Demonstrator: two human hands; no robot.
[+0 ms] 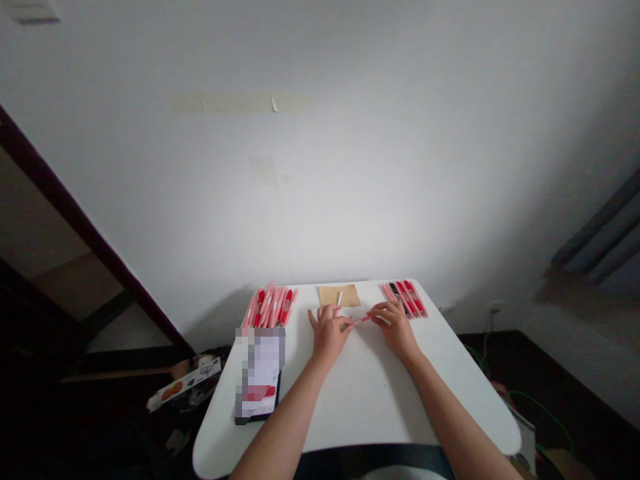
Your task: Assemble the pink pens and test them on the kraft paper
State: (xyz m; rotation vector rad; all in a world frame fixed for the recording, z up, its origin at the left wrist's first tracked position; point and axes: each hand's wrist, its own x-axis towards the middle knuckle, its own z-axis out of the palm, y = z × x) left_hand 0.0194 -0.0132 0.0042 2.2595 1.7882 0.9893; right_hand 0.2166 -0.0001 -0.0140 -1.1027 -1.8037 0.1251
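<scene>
A thin pink pen (360, 321) is held level between my two hands over the white table (360, 380). My left hand (330, 332) pinches its left end with thumb and finger. At the other end, the fingertips of my right hand (397, 328) close on the pen. Just beyond my left hand, a small white and pink stick-like piece (340, 298) shows against a tan paper sheet (327, 294); its lower part is hidden by the fingers.
A pile of pink and red pens (273, 307) lies at the table's back left. More pens, one of them black, form a row (407, 299) at the back right. Near the left edge rests a tablet or phone (263, 373), its screen blurred. Behind stands a white wall (350, 200).
</scene>
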